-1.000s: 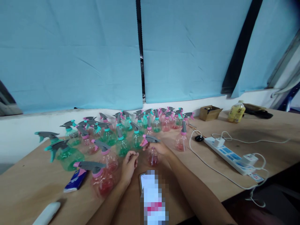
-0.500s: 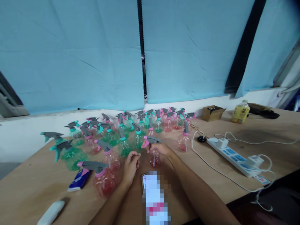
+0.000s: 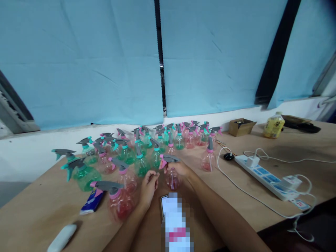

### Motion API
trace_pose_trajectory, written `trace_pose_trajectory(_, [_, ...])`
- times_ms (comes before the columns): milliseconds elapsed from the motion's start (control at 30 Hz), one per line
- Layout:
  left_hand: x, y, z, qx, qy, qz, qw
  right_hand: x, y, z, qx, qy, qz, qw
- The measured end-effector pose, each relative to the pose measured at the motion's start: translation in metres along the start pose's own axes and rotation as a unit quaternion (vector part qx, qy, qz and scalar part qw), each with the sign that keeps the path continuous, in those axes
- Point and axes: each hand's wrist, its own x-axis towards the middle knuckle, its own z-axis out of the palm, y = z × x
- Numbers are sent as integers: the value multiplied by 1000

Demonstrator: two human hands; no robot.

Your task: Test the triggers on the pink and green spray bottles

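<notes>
My right hand (image 3: 181,169) is wrapped round the neck of a small pink spray bottle (image 3: 172,180) with a grey trigger head, which stands on the wooden table (image 3: 39,210). My left hand (image 3: 148,187) rests on the table just left of that bottle, fingers curled with nothing visible in them. Another pink spray bottle (image 3: 119,201) stands beside my left wrist. Behind my hands stand several green and pink spray bottles (image 3: 141,162) in a loose cluster.
A phone (image 3: 165,203) lies between my forearms, partly under a blurred patch. A blue packet (image 3: 91,202) and a white oblong object (image 3: 61,238) lie at front left. On the right are a power strip (image 3: 265,176) with cables, a cardboard box (image 3: 240,126) and a yellow bottle (image 3: 273,125).
My hands and the held bottle have kept their grip and place on the table; the view has shifted slightly, so everything sits a little further right in the picture.
</notes>
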Motion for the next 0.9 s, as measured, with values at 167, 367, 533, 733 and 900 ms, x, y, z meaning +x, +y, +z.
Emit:
trace_pose_trajectory(167, [0,0,0,2,-3,2,1000,1,-3,3,8,8,-13,1000])
trace_pose_trajectory(367, [2,-4,-1,-4,-9,8,1000,0,-1,1,8,-8,11,1000])
trace_pose_trajectory(533, [5,-9,-3,-3,-14,11,1000,2,5,2,22,31,5,999])
trace_pose_trajectory(733, [5,-7,-2,5,-3,10,1000,4,9,0,10,18,5,1000])
trace_pose_trajectory(900, [3,-5,-1,-4,-8,4,1000,4,7,2,13,30,3,999])
